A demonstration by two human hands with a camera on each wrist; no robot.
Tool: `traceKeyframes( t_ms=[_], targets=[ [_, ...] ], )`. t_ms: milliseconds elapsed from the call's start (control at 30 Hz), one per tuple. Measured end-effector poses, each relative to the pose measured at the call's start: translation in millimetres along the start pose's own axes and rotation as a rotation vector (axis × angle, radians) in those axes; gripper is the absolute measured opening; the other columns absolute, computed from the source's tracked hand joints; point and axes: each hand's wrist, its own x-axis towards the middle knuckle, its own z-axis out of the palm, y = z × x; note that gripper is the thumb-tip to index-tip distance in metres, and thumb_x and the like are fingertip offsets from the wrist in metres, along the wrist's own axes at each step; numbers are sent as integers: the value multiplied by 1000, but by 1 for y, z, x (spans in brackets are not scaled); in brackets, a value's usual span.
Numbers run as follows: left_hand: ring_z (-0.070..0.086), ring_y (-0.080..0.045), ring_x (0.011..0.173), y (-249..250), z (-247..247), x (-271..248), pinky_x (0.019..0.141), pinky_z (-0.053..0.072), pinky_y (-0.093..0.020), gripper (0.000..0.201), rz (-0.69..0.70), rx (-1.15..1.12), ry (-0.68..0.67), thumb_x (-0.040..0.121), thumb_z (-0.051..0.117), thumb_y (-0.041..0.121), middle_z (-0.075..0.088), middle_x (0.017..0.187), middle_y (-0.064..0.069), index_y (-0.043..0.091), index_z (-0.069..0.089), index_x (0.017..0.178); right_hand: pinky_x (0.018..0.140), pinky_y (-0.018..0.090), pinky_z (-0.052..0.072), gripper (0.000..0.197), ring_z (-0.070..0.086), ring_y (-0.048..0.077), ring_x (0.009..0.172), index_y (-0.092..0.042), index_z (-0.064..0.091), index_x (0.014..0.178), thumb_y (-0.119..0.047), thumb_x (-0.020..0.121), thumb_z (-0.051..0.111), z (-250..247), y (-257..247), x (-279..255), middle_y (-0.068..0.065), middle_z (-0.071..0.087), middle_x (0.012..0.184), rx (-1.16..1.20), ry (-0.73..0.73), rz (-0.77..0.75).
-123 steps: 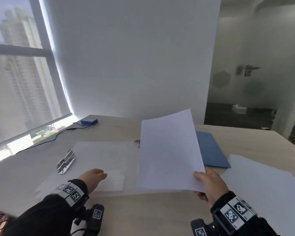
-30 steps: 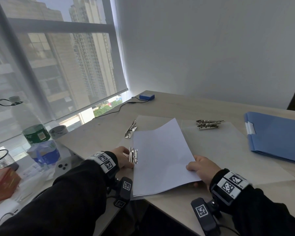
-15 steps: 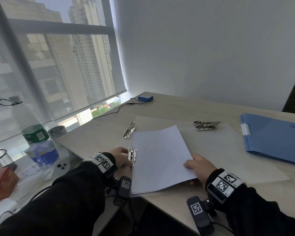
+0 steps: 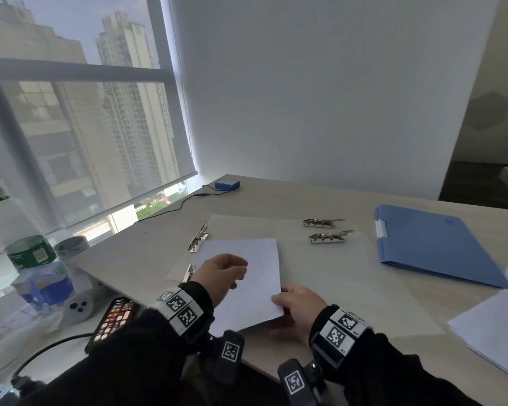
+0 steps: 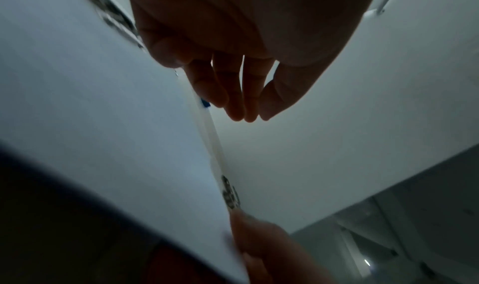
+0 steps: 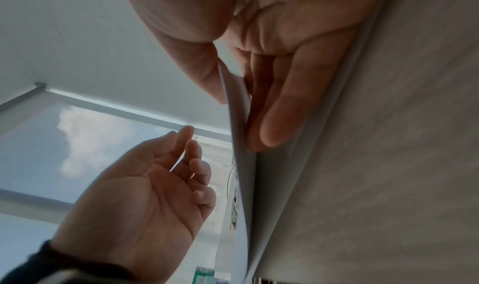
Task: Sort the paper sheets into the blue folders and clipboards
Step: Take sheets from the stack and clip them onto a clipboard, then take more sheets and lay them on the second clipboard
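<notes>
Right hand (image 4: 298, 303) in a pinching grip, thumb above and fingers beneath, on near right corner of white paper sheet (image 4: 251, 284). Left hand (image 4: 219, 273) hovering above sheet, fingers loosely curled, holding nothing. Sheet over translucent clipboards on pale wooden surface (image 4: 291, 200), silver clip (image 4: 198, 238) beside its far left corner. Farther right, closed blue folder (image 4: 434, 244).

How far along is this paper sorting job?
Early, it seems. One white sheet lies on a clear clipboard; the right hand pinches its near corner, and the left hand hovers open above it. Loose sheets wait at the right. The blue folder lies closed. Two clips lie beyond the sheet.
</notes>
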Motion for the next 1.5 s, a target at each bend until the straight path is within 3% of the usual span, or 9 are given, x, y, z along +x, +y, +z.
traceKeyframes(
  t_ms=[133,500,733,833,967,1100,1200,1300,1500],
  targets=[
    [57,-12,66,22,49,-11,42,38,-8,13,38,-50,-136,88,58,13,67,80,1,16,69,94,54,34,56,18,69,27,64,-9,60,111,-15,96,52,-55,-5,-31,19,70,82,49,115,-30],
    [57,-11,64,72,230,-42,47,39,-10,15,114,-57,-513,89,56,16,67,77,3,16,70,95,46,24,40,18,57,20,55,-9,67,100,-15,94,51,-234,-2,-167,11,69,74,92,710,-180],
    [60,-12,68,97,311,-67,71,49,-23,17,261,-72,-624,86,57,14,68,71,5,22,72,81,45,25,38,13,50,19,57,-8,69,88,-11,88,56,-306,21,-242,11,65,73,38,1093,-186],
    [63,-13,80,105,337,-69,76,49,-25,18,317,-71,-607,85,57,16,70,79,7,26,71,80,57,28,43,11,53,17,65,-11,70,85,-12,87,59,-325,32,-265,4,65,78,34,1210,-164],
    [56,-3,101,110,364,-71,88,41,-18,21,425,66,-538,90,53,23,61,115,19,35,67,98,88,46,54,12,60,21,79,-13,70,90,-14,87,58,-348,45,-282,13,68,87,90,1245,-89],
    [26,-7,143,108,388,-65,119,17,-35,51,431,463,-635,90,48,37,28,156,13,35,40,140,86,41,55,18,65,29,92,-2,63,105,-7,89,56,-363,53,-283,19,66,99,300,1197,-121],
    [6,-8,149,110,393,-65,120,6,-35,56,414,627,-682,91,41,41,20,158,17,36,29,146,80,41,55,15,66,30,93,-1,57,107,-4,93,53,-364,51,-285,20,67,101,418,1155,-157],
    [4,-7,149,106,393,-67,118,3,-33,47,462,642,-694,94,38,40,20,155,26,45,33,141,64,35,54,14,68,27,86,-3,55,107,-3,95,49,-365,51,-289,17,70,96,446,1137,-147],
    [4,-4,148,102,391,-67,118,-1,-33,48,446,565,-698,89,41,45,20,156,24,47,38,136,61,36,58,14,72,33,81,-4,57,105,-5,92,50,-368,49,-289,20,74,92,398,1125,-80]
  ],
)
